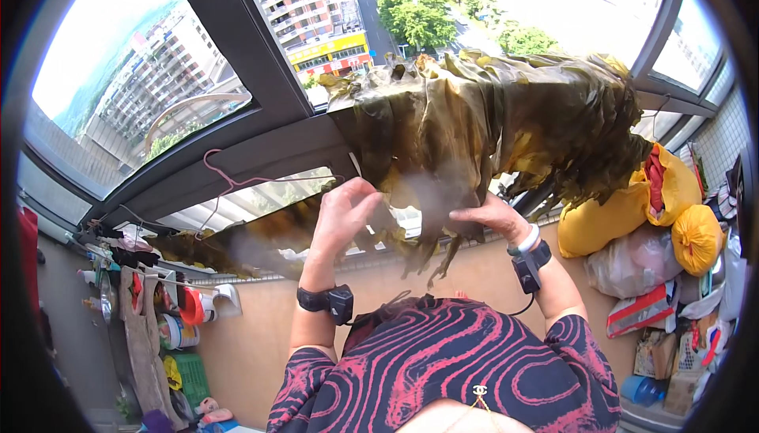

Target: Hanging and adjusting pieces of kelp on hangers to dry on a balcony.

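Broad brown-green dried leaves or kelp-like sheets (462, 113) hang draped in a thick row in front of the window. My left hand (350, 211) is raised at the row's lower left edge, thumb and forefinger brought together; whether it pinches a piece is unclear. My right hand (495, 216) is at the bottom of a hanging strip, thumb pointing left, fingers partly hidden behind the sheets. A pink wire hanger (231, 183) reaches from the left to beside my left hand. More dark sheets (237, 240) hang lower at the left, partly blurred.
Yellow bags (605, 219), a clear plastic bag (634, 261) and baskets (655, 353) are piled at the right. Hanging clothes (139, 314), a green crate (193, 379) and tubs (178, 332) stand at the left. Window frames (278, 36) surround the front; tan floor (255, 338) lies below.
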`<action>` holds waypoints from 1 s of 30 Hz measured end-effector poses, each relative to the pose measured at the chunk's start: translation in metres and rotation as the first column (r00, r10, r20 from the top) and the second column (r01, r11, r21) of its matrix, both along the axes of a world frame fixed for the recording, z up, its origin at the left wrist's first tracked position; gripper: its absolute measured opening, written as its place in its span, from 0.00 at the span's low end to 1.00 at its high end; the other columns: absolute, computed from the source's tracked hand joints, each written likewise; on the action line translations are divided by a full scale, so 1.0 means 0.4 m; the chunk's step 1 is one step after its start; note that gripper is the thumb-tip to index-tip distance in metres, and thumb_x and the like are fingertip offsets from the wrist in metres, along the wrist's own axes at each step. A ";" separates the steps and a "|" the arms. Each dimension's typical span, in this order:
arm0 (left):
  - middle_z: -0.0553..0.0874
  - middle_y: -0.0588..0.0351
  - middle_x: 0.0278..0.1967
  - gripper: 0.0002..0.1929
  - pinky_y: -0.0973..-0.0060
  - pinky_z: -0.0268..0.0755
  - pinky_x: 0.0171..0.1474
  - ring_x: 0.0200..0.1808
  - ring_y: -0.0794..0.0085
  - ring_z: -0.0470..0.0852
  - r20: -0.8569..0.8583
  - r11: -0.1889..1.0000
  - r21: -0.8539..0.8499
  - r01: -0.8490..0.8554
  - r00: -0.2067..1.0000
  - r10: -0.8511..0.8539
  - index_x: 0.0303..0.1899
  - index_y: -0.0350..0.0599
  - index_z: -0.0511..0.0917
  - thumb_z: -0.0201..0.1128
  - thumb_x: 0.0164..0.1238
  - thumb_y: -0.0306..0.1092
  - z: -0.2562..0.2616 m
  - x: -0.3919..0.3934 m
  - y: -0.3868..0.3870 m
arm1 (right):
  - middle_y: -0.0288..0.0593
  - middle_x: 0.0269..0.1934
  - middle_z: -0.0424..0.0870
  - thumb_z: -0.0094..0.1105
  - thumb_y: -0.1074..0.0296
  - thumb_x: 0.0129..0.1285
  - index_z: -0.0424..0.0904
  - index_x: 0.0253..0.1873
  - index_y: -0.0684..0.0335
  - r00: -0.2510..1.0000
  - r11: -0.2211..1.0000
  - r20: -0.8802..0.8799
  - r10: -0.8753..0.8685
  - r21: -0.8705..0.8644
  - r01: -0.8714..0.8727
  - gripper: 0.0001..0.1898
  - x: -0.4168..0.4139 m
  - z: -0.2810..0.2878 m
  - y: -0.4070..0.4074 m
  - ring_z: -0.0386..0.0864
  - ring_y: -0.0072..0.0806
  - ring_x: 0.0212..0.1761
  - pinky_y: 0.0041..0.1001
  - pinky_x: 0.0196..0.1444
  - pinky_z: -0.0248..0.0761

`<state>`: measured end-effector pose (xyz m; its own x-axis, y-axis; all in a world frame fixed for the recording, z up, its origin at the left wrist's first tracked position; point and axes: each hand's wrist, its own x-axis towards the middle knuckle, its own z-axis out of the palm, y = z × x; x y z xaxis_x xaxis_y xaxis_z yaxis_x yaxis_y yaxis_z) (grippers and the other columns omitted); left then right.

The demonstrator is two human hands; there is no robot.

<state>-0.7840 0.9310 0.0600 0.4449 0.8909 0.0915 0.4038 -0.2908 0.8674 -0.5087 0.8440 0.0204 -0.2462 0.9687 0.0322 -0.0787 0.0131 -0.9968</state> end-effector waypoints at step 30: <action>0.86 0.55 0.40 0.14 0.74 0.73 0.49 0.43 0.77 0.81 0.340 0.988 -0.153 0.032 0.940 0.023 0.47 0.35 0.80 0.64 0.62 0.31 -0.032 0.183 -0.126 | 0.54 0.33 0.82 0.63 0.49 0.57 0.77 0.44 0.70 0.328 0.835 0.908 -0.261 0.383 -0.394 0.25 -0.164 0.128 -0.077 0.82 0.47 0.37 0.40 0.39 0.76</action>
<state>-0.7108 0.8804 0.0471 0.4154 0.9042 0.0995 0.0759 -0.1435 0.9867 -0.5741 0.8131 0.0715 -0.4903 0.8580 0.1528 0.8248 0.5135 -0.2366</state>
